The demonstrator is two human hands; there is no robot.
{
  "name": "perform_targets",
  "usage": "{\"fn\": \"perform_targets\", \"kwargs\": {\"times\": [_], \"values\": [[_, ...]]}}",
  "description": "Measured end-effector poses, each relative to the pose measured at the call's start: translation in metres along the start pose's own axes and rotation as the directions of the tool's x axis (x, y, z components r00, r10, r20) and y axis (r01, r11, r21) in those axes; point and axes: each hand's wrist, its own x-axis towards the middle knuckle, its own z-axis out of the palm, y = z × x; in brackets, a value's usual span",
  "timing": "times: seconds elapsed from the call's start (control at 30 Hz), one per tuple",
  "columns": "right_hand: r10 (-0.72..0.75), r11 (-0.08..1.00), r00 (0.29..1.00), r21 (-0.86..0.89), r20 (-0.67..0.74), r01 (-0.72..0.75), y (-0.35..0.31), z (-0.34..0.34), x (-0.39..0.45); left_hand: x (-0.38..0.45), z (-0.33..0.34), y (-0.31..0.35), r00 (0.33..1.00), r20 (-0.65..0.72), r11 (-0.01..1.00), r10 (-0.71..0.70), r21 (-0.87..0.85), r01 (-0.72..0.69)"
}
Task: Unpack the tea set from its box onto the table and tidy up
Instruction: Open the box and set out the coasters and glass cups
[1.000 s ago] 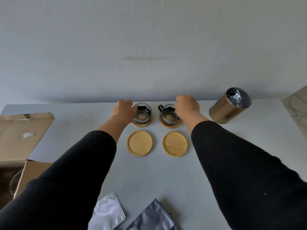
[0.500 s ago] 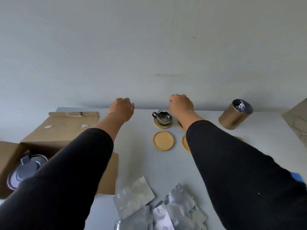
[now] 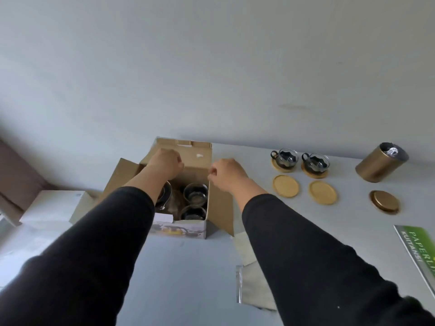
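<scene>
Head view shows both hands over the open cardboard box (image 3: 188,175) on the tabletop (image 3: 188,267): left hand (image 3: 166,162) curled loosely, holding nothing visible; right hand (image 3: 226,172) pinching the box's right wall. Below the fingers (image 3: 211,171), glass cups (image 3: 195,195) sit inside. Right of them, two cups (image 3: 284,157) rest on coasters (image 3: 286,185).

Box (image 3: 219,208): plain brown cardboard, matt; front panel w/ glossy print. Cups (image 3: 284,157): clear glass, shiny, dark handles. Coasters (image 3: 286,186): light wood, smooth, matt. Canister (image 3: 379,167): brushed gold-tone metal, satin; crinkled foil inside. Lid (image 3: 384,201): same metal. Pouch (image 3: 255,285): silver foil, reflective. Tabletop (image 3: 188,278): smooth, matt grey-white. Sleeves (image 3: 94,255): black cloth, matt.
</scene>
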Motion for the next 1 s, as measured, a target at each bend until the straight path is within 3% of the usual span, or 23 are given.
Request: {"fn": "perform_targets", "kwargs": {"times": [0.23,0.53,0.67,1.0], "values": [[-0.149,0.925,0.989,-0.353,-0.001,0.140,-0.022,0.044,-0.002,0.014,0.034,-0.017,0.987,0.156,0.996,0.038,0.074,-0.050],[-0.010,0.840,0.981,-0.530,0.194,0.113,-0.031,0.064,0.002,0.031,0.056,-0.006,0.954,0.297,0.990,-0.041,0.143,-0.002],[0.052,0.834,0.973,-0.547,0.223,0.081,-0.040,0.068,0.003,0.039,0.060,-0.002,0.947,0.318,0.986,-0.044,0.164,-0.010],[0.047,0.809,0.984,-0.584,0.173,0.064,-0.042,0.075,0.006,0.041,0.070,-0.004,0.946,0.324,0.973,-0.029,0.225,-0.047]]}}
